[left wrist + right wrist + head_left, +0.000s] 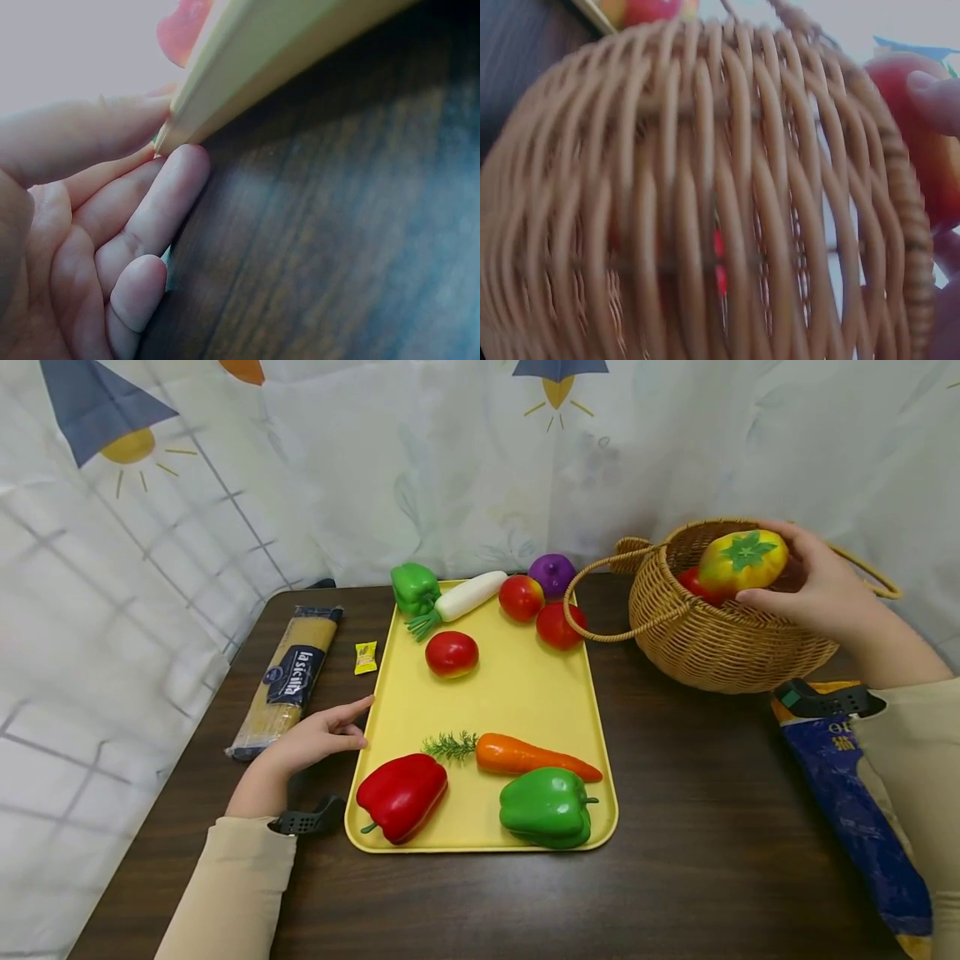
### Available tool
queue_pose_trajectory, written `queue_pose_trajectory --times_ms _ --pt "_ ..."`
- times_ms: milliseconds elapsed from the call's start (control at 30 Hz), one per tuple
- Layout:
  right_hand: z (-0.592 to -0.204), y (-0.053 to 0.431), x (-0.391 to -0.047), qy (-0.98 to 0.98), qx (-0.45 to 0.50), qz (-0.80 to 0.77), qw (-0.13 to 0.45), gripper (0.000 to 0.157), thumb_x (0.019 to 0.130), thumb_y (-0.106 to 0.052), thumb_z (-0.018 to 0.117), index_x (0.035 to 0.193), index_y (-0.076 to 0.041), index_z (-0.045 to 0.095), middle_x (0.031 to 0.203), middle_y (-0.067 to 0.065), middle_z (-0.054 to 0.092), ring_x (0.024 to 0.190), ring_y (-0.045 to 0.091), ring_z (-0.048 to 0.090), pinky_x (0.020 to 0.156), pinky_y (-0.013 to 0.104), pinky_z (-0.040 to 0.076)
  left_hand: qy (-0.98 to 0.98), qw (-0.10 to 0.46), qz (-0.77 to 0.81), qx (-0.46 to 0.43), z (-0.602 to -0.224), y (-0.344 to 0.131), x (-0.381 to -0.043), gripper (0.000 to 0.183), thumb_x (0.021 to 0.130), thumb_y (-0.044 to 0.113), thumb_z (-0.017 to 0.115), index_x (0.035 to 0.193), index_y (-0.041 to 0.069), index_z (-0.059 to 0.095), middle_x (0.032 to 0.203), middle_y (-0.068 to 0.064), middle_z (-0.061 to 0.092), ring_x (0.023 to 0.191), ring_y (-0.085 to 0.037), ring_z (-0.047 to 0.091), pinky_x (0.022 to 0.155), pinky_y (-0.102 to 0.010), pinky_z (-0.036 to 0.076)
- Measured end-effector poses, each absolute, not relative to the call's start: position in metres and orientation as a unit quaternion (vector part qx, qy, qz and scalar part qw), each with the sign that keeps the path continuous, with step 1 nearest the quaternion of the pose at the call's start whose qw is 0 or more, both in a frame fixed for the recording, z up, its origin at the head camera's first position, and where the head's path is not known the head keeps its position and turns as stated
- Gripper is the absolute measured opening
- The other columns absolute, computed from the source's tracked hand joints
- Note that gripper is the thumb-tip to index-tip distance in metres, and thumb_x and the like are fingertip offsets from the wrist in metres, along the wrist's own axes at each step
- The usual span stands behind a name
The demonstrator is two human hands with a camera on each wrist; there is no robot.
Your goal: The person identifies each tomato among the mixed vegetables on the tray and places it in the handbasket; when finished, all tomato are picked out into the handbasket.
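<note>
In the head view my right hand [821, 581] grips a yellow tomato [742, 562] with a green star-shaped top, at the mouth of the wicker basket [720, 647]. Something red [693, 583] shows inside, beneath that tomato. Close weave fills the right wrist view, with the held tomato [937, 169] at its right edge, reddish on this side. On the other side, my left hand [318, 739] touches the left rim of the yellow tray [517, 702], its index finger extended. The left wrist view shows thumb and fingertips against the tray edge [199, 105].
The tray bears a red bell pepper [402, 797], green bell peppers [543, 806], a carrot [525, 755], a white radish [472, 596], red tomatoes [452, 654] and a purple onion [552, 575]. A basket handle [600, 635] overhangs it. Pasta [288, 681] and a yellow packet [365, 657] lie left, a blue bag [847, 793] right.
</note>
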State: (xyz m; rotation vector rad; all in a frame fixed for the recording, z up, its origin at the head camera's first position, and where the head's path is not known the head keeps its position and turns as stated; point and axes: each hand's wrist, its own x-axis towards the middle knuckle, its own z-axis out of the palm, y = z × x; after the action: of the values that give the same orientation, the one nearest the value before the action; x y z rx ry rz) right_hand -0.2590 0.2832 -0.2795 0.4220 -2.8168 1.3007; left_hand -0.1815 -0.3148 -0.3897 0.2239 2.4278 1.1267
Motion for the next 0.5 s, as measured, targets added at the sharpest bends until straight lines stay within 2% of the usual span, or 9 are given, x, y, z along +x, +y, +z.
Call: queue_pose_trajectory --times_ms 100,300,500 --pt "-0.280 0.289 -0.264 -0.910 0.127 0.395 -0.002 0.079 0.084 -0.015 0.063 0.146 -0.019 0.015 0.111 -0.012 0.042 0.087 -0.011 0.046 0.068 0.002 0.039 0.881 0.225 0.408 0.081 -0.390 -0.314 -0.182 0.070 0.086 0.026 0.061 0.145 0.015 0.024 0.096 -0.012 0.063 0.083 -0.015 0.055 0.074 -0.025 0.045" --pt "-0.286 0.294 -0.270 -0.938 0.105 0.329 -0.022 0.081 0.083 -0.026 0.065 0.146 -0.012 0.014 0.124 0.019 0.038 0.080 -0.015 0.042 0.062 0.004 0.037 0.881 0.227 0.408 0.080 -0.391 -0.314 -0.184 0.071 0.086 0.026 0.061 0.145 0.015 0.023 0.096 -0.013 0.063 0.083 -0.016 0.055 0.074 -0.025 0.045" --pt "-0.291 0.293 -0.271 -0.943 0.099 0.316 -0.033 0.083 0.084 -0.031 0.063 0.146 -0.009 0.012 0.130 0.024 0.035 0.079 -0.012 0.040 0.061 0.006 0.036 0.883 0.225 0.404 0.082 -0.393 -0.314 -0.184 0.071 0.086 0.026 0.061 0.145 0.013 0.024 0.095 -0.012 0.063 0.082 -0.014 0.055 0.075 -0.024 0.045"
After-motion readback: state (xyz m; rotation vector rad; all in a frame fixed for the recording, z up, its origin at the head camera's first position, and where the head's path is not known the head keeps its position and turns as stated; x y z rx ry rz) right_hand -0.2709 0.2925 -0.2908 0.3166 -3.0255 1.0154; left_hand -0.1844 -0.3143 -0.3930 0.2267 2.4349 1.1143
